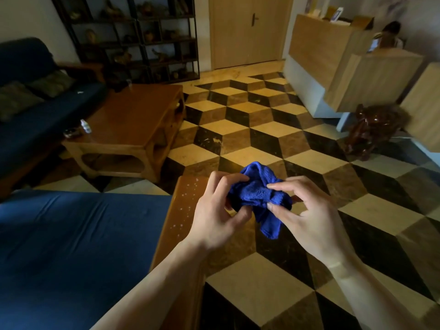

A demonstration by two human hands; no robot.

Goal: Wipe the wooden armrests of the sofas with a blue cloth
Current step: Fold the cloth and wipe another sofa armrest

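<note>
Both hands hold a bunched blue cloth (259,198) in the air, just above the far end of a wooden armrest (183,210) and the chequered floor (250,129) beside it. The left hand (214,217) has its fingers (221,182) curled around the cloth's left side, with the thumb tucked underneath. The right hand (307,215) pinches the cloth's right side between thumb and bent fingertips, and a loose tail of cloth hangs down between the two hands. The armrest carries small white specks on its top and borders the blue seat cushion (78,234) of the near sofa. Further off to the left stands a low wooden desk (133,120) with a small bottle (85,126) near its edge, and behind it sits a second blue sofa (35,108) with cushions.
</note>
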